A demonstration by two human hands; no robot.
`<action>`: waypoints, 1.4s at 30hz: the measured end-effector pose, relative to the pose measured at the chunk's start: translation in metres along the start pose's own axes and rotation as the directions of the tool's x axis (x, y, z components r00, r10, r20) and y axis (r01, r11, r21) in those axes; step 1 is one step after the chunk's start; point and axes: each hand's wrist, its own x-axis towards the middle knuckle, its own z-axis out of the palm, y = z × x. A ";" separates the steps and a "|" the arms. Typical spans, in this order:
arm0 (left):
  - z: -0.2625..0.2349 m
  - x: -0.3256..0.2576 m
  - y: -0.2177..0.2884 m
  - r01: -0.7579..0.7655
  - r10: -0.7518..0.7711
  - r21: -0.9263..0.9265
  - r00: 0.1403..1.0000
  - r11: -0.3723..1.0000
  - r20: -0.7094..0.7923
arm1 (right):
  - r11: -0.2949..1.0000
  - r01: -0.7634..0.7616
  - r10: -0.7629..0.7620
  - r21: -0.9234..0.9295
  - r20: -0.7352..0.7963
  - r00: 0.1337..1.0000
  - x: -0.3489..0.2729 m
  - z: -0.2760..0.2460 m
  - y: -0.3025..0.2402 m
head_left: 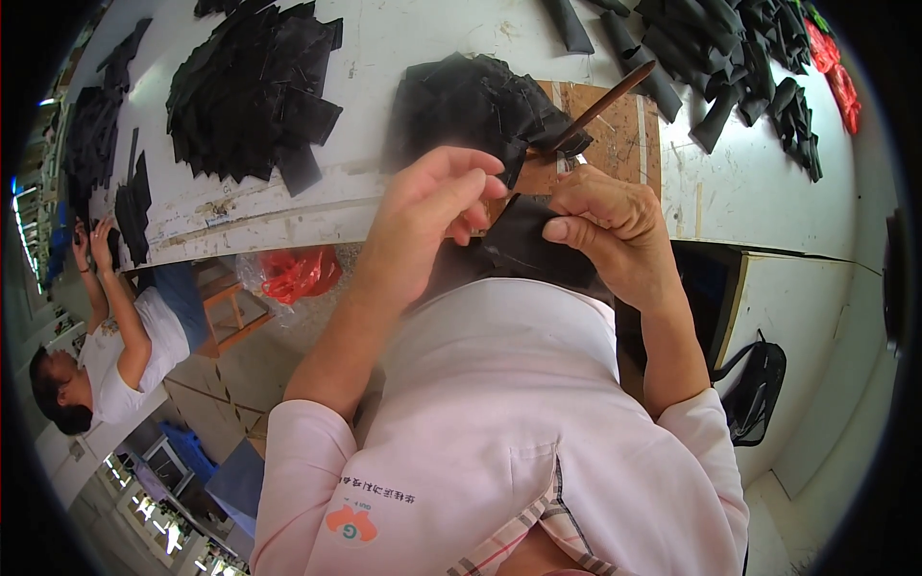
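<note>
A: Dial centred on the right hand (613, 219). What was it holding?

B: A flat, flexible black sheet piece (538, 233), fabric or rubber, couldn't tell which. Thumb and bent fingers pinched it; the piece lay between eight and nine o'clock, by the near edge of the white table (370, 106).

A: Left hand (423, 221)?

B: At nine o'clock. Fingers half curled, thumb close to them, nothing plainly gripped. Couldn't tell whether the fingertips met the sheet.

A: Round about?

B: Tapered brown stick (607, 105) at twelve, slanting over a brown wooden board (629, 144). Loose heap of flat black pieces (471, 106) at ten. Black rolled-looking tubes (725, 48) at one, well apart.

A: Step in hand?

B: Handling one single piece, I judged. The next move seemed to call for a steady right pinch and left fingertips set squarely on the sheet.
</note>
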 end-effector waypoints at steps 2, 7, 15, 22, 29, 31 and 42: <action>0.000 -0.001 0.005 0.016 -0.016 0.000 0.997 1.000 0.073 | 0.985 -0.024 0.025 0.171 -0.002 1.000 -0.002 -0.001 0.005; 0.001 -0.002 0.021 0.054 -0.065 0.053 0.973 0.997 0.221 | 0.990 0.001 -0.007 0.140 0.049 0.999 -0.002 -0.007 0.008; 0.007 -0.001 0.024 -0.072 -0.019 0.486 0.984 0.871 0.179 | 0.990 0.138 -0.135 -0.015 0.139 0.981 0.007 -0.006 0.009; 0.038 -0.008 -0.010 -0.310 0.427 0.439 0.883 0.843 -0.196 | 0.997 0.064 -0.070 -0.035 -0.226 0.972 0.001 0.020 -0.004; 0.041 0.002 -0.023 -0.446 0.831 0.824 0.554 0.349 -0.053 | 0.841 0.141 -0.310 -0.522 -0.251 0.917 0.006 0.034 0.008; 0.041 0.003 -0.025 -0.464 0.825 0.792 0.558 0.398 -0.087 | 0.831 0.153 -0.337 -0.535 -0.265 0.904 0.009 0.039 0.014; 0.020 0.007 -0.011 -0.179 0.191 -0.130 0.977 0.975 0.094 | 0.555 -0.330 0.445 0.764 0.063 0.893 -0.001 0.013 0.003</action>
